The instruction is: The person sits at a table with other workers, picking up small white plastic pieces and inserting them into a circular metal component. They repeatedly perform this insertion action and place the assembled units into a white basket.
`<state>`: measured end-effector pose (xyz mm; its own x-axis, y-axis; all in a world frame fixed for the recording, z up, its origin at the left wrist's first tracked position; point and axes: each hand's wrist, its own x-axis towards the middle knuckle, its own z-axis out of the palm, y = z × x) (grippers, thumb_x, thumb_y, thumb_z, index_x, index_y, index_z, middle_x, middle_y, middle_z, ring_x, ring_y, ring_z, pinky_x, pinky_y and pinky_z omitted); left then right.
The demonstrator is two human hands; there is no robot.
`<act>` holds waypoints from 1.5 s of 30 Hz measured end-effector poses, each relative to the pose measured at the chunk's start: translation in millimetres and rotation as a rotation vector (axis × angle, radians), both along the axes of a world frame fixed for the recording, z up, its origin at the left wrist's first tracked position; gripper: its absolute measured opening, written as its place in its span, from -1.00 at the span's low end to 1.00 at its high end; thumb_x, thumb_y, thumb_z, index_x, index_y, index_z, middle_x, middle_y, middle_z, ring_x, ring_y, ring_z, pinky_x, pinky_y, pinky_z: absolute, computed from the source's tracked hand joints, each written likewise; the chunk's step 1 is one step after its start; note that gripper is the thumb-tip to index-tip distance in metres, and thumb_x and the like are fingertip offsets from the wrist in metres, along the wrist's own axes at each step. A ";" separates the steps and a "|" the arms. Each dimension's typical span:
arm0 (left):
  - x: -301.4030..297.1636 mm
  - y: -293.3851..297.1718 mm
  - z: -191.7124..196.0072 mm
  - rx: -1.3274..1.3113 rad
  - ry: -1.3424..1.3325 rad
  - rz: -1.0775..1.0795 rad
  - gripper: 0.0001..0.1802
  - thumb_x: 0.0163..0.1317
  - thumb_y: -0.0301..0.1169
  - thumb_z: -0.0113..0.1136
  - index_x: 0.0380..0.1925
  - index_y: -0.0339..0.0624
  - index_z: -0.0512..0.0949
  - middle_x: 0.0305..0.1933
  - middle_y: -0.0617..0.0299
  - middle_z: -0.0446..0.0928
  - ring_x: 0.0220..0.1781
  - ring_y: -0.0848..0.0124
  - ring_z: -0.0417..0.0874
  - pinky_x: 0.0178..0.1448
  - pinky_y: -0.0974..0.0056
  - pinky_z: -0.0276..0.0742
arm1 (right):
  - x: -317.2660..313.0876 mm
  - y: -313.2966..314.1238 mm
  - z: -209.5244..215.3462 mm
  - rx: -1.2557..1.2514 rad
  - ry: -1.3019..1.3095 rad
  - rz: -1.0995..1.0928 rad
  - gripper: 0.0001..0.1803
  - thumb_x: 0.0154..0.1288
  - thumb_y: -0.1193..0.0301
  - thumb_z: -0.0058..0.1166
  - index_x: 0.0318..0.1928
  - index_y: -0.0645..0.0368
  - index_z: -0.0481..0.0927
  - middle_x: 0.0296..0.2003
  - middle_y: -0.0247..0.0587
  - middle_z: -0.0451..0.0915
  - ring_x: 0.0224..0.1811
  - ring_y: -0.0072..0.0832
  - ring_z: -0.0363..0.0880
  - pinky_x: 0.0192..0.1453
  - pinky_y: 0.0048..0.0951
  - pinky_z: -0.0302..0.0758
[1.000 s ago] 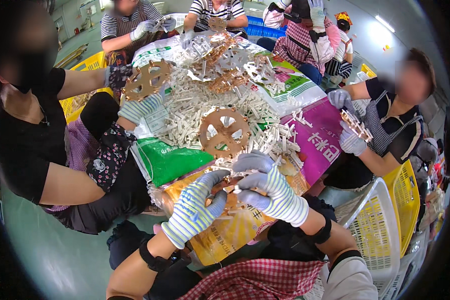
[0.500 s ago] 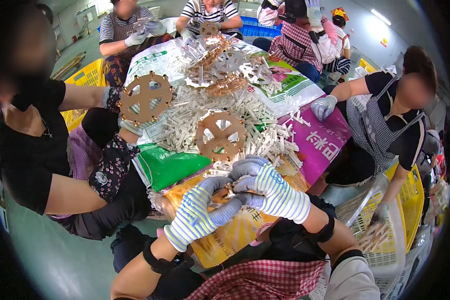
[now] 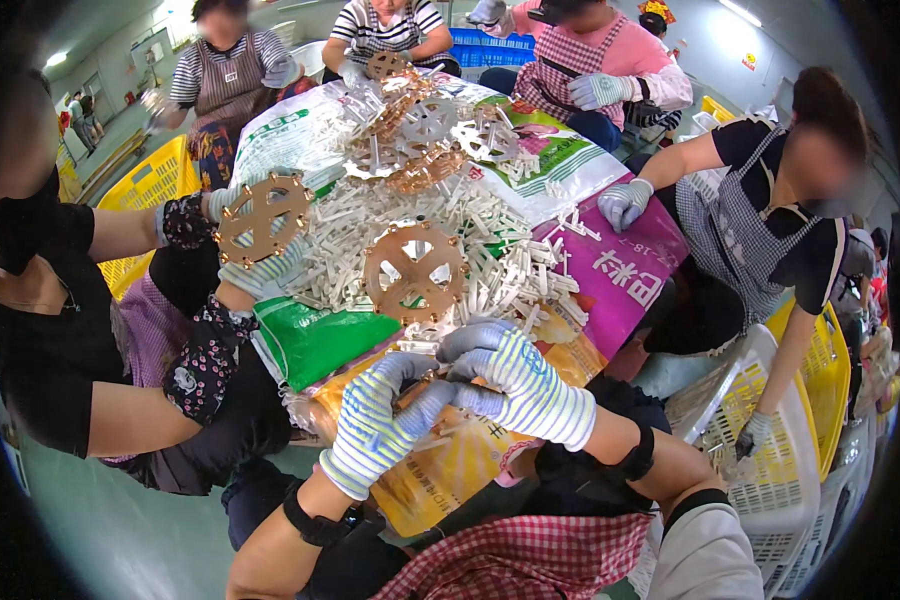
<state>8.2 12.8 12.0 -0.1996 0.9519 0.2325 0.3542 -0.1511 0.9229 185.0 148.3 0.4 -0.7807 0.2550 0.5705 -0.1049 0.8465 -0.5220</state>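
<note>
My left hand [image 3: 375,425] and my right hand [image 3: 520,385], both in blue-and-white striped gloves, meet above a yellow sack at the table's near side. Their fingertips pinch together around a small brownish piece, mostly hidden by the fingers. Just beyond them a copper-brown spoked disc [image 3: 415,272] with small knobs round its rim leans on a heap of short white plastic pieces [image 3: 340,262]. More copper and whitish discs [image 3: 432,168] are piled at the heap's far end.
A co-worker on the left holds another brown disc [image 3: 263,222]. The table is covered with a purple sack [image 3: 655,275], a green sack [image 3: 325,342] and a yellow sack [image 3: 430,485]. Other gloved people sit around. A white crate [image 3: 785,455] stands right, a yellow basket [image 3: 160,200] left.
My view has shifted slightly, so the table sits further left. My hands keep their pinch, and the brownish piece shows less. The left co-worker's disc has tilted; the far-right co-worker's hands have come down.
</note>
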 end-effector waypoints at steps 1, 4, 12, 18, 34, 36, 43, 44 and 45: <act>0.5 -2.0 -1.2 -0.010 -0.026 0.041 -0.71 0.30 -0.39 0.34 -0.07 -0.33 0.58 -0.21 0.20 0.67 -0.22 0.48 0.65 -0.05 0.32 0.60 | -2.4 -5.6 7.1 0.018 0.039 -0.032 -0.67 0.22 0.27 0.39 -0.10 0.11 0.58 -0.06 -0.17 0.61 0.10 -0.15 0.58 0.25 -0.11 0.45; -0.1 -1.6 -0.4 -0.037 -0.082 0.046 -0.73 0.31 -0.41 0.33 -0.06 -0.31 0.56 -0.19 0.24 0.64 -0.17 0.51 0.62 -0.02 0.35 0.58 | -1.3 -15.1 21.0 0.096 -0.012 -0.106 -0.50 0.22 0.26 0.34 0.13 0.12 0.54 0.04 -0.08 0.60 0.10 -0.09 0.59 0.23 -0.11 0.47; -20.4 0.0 5.9 -0.126 -0.076 -0.109 -0.41 0.25 -0.36 0.38 0.26 -0.32 0.50 0.12 0.12 0.61 0.18 0.38 0.61 0.29 0.24 0.50 | 6.4 4.9 4.1 0.125 -0.178 -0.077 -0.39 0.29 0.18 0.20 0.28 0.21 0.48 0.03 0.04 0.65 0.02 0.00 0.64 0.16 -0.07 0.54; -24.5 -0.2 -5.4 -0.190 0.050 -0.071 -0.54 0.22 -0.50 0.38 0.14 -0.29 0.58 -0.05 0.24 0.66 -0.06 0.51 0.65 0.11 0.36 0.59 | 16.5 14.0 -8.9 -0.464 -0.225 -0.041 -0.38 0.43 0.22 0.17 0.37 0.29 0.41 0.15 0.00 0.64 0.20 -0.22 0.62 0.29 -0.23 0.51; -30.0 -1.2 -17.5 -0.080 -0.329 0.150 -0.73 0.25 -0.56 0.38 -0.05 -0.30 0.61 -0.16 0.20 0.69 -0.19 0.49 0.70 -0.07 0.35 0.70 | 27.7 21.6 -4.1 -0.876 -0.178 0.165 -0.37 0.47 0.19 0.20 0.36 0.37 0.44 0.17 -0.13 0.64 0.17 -0.45 0.58 0.29 -0.37 0.50; -24.7 0.5 -11.8 -0.066 -0.350 0.162 -0.74 0.26 -0.56 0.36 -0.05 -0.31 0.61 -0.18 0.19 0.69 -0.20 0.48 0.70 -0.08 0.36 0.70 | 27.5 23.3 -10.6 -0.790 -0.196 0.101 -0.34 0.44 0.23 0.24 0.37 0.39 0.41 0.20 -0.10 0.62 0.20 -0.43 0.57 0.32 -0.36 0.49; -25.4 4.3 -1.0 0.018 -0.531 0.051 -0.48 0.30 -0.60 0.26 0.24 -0.29 0.37 0.14 0.09 0.54 0.10 0.38 0.63 0.13 0.28 0.67 | 31.7 21.1 0.3 -1.033 -0.058 0.064 -0.38 0.41 0.31 0.29 0.34 0.40 0.45 0.17 -0.07 0.63 0.17 -0.42 0.59 0.31 -0.38 0.51; -27.7 2.4 -0.4 0.030 -0.503 0.028 -0.45 0.30 -0.60 0.26 0.27 -0.30 0.34 0.15 0.09 0.52 0.10 0.36 0.63 0.14 0.27 0.67 | 34.4 22.6 3.5 -1.042 -0.040 0.027 -0.39 0.40 0.32 0.29 0.34 0.39 0.46 0.17 -0.07 0.63 0.16 -0.43 0.60 0.30 -0.39 0.51; -30.0 0.1 0.1 0.041 -0.475 0.005 -0.42 0.30 -0.61 0.26 0.30 -0.30 0.31 0.16 0.08 0.50 0.10 0.34 0.63 0.16 0.26 0.67 | 34.5 24.3 -0.6 -1.113 0.009 0.017 -0.46 0.43 0.35 0.23 0.31 0.35 0.51 0.07 -0.21 0.68 0.09 -0.51 0.60 0.24 -0.41 0.51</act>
<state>-21.7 12.9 12.0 -0.2975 0.9426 0.1517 -0.1051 -0.1902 0.9761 219.5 172.6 -0.2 -0.7859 0.6173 0.0357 -0.1199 -0.0956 -0.9882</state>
